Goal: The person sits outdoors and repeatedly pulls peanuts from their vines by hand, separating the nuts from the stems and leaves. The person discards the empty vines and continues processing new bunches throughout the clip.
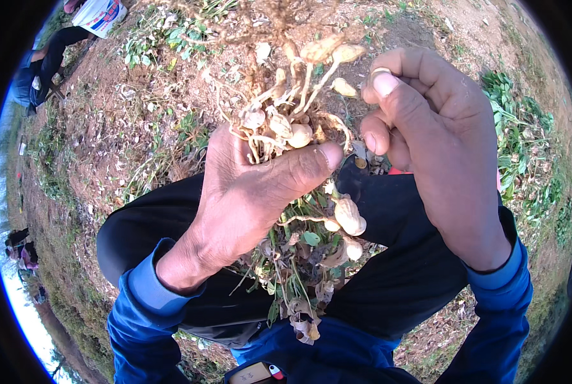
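In my left hand [262, 192] is a bunch of uprooted peanut plants [286, 110], gripped round the stems near the roots. Pale peanut pods [322, 48] hang on pegs above the thumb, and a few more pods [349, 217] dangle below it. Leafy stems, partly wilted, trail down between my knees. My right hand [425, 115] is raised just right of the roots, its thumb tip against the curled index finger. Whether something small sits between those fingertips cannot be told. One pod [343, 88] shows just left of the right fingertips.
Dry soil strewn with leaf litter surrounds me. Green peanut foliage [511, 120] lies at the right. A red object [400, 171] shows partly behind my right hand. At the upper left are a white bucket [100, 17] and a seated person [39, 72]; others are far left.
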The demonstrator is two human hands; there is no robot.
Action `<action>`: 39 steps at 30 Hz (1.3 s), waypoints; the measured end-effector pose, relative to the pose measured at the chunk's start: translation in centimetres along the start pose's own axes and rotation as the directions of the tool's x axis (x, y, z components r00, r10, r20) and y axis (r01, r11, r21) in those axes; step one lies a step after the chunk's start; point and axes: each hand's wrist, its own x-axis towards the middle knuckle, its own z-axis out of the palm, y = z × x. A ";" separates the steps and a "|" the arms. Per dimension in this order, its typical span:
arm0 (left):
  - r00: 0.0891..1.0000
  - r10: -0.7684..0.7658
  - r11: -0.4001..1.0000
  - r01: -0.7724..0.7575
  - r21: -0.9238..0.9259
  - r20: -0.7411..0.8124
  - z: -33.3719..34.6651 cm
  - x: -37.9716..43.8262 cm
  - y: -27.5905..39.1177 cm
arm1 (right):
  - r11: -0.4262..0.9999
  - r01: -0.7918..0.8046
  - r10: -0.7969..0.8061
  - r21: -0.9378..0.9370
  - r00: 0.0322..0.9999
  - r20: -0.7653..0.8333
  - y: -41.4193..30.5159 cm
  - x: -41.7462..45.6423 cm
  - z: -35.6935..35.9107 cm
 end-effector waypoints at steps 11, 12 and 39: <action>0.996 0.066 0.996 -0.062 0.059 -0.066 -0.3 0.4 -0.5 | 0.993 0.081 -0.096 0.081 0.975 0.198 -1.1 -1.2 0.9; 0.996 0.072 0.996 -0.069 0.055 -0.052 -0.4 0.5 -0.6 | 0.985 0.127 -0.148 0.114 0.968 0.203 0.0 -1.5 1.3; 0.974 0.208 0.976 -0.213 0.054 0.086 0.3 1.0 -1.8 | 0.893 0.400 -0.383 -0.208 0.916 0.118 1.4 -1.4 1.8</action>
